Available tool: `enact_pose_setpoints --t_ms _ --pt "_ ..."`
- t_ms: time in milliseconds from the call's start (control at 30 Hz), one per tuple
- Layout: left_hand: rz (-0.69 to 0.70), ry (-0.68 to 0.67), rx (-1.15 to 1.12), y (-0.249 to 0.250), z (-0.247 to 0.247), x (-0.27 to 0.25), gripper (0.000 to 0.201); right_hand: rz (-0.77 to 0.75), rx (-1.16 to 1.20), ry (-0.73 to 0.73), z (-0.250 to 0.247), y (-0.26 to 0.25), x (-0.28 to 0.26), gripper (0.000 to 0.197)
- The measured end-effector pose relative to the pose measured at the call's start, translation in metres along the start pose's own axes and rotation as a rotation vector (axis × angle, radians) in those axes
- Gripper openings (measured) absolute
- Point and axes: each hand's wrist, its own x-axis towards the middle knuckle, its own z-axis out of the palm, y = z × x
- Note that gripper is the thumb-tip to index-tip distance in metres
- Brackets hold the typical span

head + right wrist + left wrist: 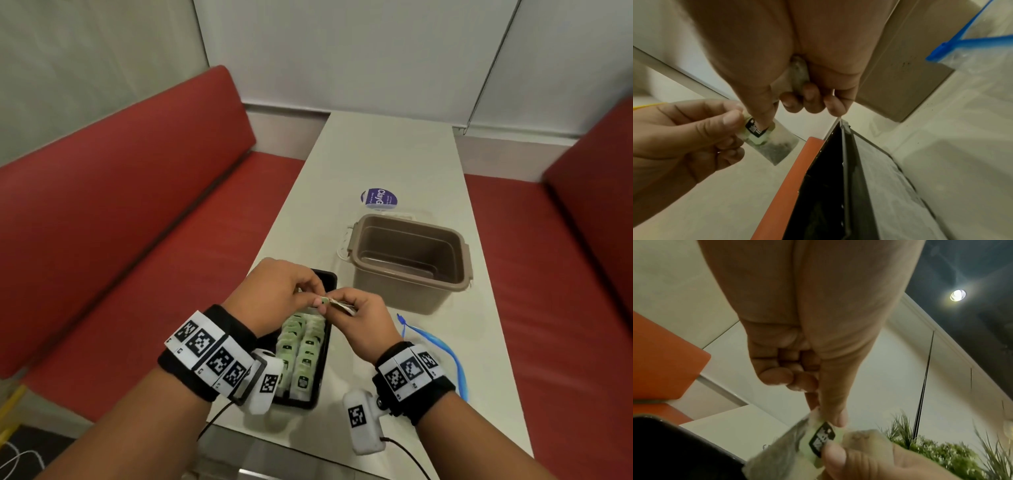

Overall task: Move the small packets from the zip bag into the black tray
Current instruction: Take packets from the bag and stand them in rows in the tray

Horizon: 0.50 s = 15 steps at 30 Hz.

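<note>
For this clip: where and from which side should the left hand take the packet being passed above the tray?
Probably by the packet's labelled end, where the left hand already pinches it from the left beside the right hand's thumb. That end is flat and thin, suiting a thumb-and-finger pinch; the fuller end with dark contents hangs free toward the black tray.

Brown tub [409,260] beside purple sticker [378,198]
</note>
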Motion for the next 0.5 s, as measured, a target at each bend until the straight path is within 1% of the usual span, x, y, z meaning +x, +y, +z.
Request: enact_pose_setpoints --t_ms 67,133,200,300,400,500 --pt "0.002 0.005 0.032 -0.012 -0.007 0.001 0.004 0.023 0.009 0.014 0.010 -0.001 0.006 0.004" --pt "0.013 -0.038 0.122 -0.022 -0.013 0.003 0.006 0.044 0.008 0.016 0.020 -0.003 0.010 0.004" --pt "0.046 -0.063 0.152 -0.032 -0.020 0.005 0.009 0.057 -0.009 0.013 0.030 -0.005 0.016 0.003" --pt "0.090 -0.040 0.146 -0.045 -0.029 0.008 0.011 0.056 -0.048 0.028 0.043 -0.012 0.026 0.002" --pt "0.074 -0.022 0.131 -0.061 -0.035 0.010 0.009 0.049 -0.122 0.033 0.056 -0.018 0.034 0.004" --pt "0.053 -0.037 0.114 -0.077 -0.038 0.009 0.009 0.063 -0.178 0.014 0.067 -0.018 0.041 0.004"
